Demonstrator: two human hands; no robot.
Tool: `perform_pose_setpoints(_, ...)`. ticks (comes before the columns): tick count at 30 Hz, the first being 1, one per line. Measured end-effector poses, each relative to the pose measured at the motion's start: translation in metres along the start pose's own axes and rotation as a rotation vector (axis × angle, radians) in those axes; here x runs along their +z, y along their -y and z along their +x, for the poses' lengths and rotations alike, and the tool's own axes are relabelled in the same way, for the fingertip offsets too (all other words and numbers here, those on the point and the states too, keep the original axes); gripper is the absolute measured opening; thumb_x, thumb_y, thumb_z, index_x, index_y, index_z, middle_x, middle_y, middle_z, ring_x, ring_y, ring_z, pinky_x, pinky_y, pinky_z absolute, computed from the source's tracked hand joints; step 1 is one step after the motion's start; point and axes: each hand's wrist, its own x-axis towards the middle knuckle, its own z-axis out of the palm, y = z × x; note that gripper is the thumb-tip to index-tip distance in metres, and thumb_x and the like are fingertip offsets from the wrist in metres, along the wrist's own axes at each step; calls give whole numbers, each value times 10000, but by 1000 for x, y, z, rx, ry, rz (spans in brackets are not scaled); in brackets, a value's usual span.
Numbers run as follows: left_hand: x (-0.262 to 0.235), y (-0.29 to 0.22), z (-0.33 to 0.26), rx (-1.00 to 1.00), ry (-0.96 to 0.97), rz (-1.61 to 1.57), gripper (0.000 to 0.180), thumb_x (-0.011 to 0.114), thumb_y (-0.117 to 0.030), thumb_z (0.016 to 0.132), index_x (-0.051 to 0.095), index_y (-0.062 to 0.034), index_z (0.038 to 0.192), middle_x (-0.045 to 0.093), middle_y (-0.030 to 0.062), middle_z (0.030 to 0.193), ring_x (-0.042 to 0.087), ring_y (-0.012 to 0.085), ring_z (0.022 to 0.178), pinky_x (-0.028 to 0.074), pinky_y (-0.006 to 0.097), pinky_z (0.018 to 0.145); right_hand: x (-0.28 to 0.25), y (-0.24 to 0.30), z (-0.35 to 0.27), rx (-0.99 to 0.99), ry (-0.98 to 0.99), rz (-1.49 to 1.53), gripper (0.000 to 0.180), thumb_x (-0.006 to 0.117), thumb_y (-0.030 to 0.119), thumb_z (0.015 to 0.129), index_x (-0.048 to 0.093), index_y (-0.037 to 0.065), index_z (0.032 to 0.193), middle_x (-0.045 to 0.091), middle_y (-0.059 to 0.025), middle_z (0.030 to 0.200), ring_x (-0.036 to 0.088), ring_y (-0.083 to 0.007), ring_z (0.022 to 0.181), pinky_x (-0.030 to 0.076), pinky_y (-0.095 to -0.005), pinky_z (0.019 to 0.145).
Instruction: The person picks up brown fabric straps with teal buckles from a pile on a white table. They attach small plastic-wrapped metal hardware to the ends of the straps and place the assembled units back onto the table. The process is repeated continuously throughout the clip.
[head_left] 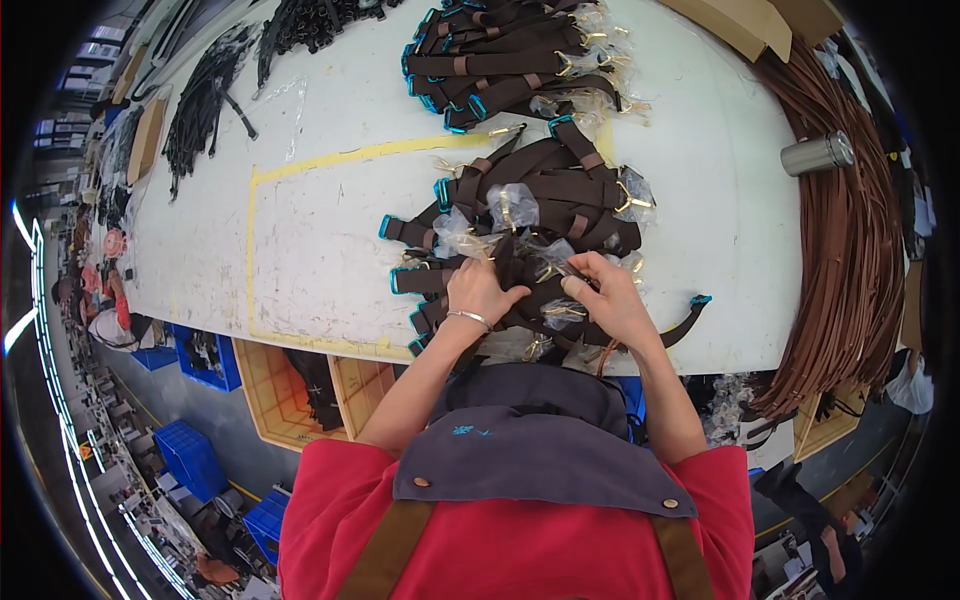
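Note:
A heap of dark brown belts (545,200) with blue-tipped ends and plastic-wrapped gold buckles lies on the white table (320,230) near its front edge. My left hand (483,290) presses down on the near side of the heap, fingers curled over a belt; a thin bracelet circles its wrist. My right hand (608,295) grips a belt beside a wrapped buckle (562,313). One belt end (690,315) trails off to the right.
A second pile of belts (500,60) lies farther back. Long brown leather strips (850,240) hang over the right edge, with a metal flask (817,154) beside them. Black straps (205,100) lie at far left. Yellow and blue crates (275,385) stand under the table.

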Motion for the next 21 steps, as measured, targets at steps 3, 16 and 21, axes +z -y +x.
perform_pose_setpoints(3,3,5,2,-129,-5,-37,431,708,-317,589,575,80,692,581,263,752,576,374,730,461,402,686,-4,-7,-6,145,85,210,272,551,194,808,519,-14,980,621,-106,856,567,-134,575,402,-222,452)
perform_pose_setpoints(16,-104,43,-36,-117,273,-1651,233,578,-97,713,493,47,875,546,153,585,540,240,478,451,372,536,56,-2,38,357,803,831,300,431,279,890,474,-7,969,603,-176,903,372,-59,368,282,-178,320)
perform_pose_setpoints(21,-156,66,-2,-59,82,-1577,171,502,-151,828,486,9,884,520,109,616,501,193,469,442,348,545,42,-4,-6,305,1053,567,280,483,238,857,480,18,1031,610,-95,931,388,-13,427,295,-150,390)
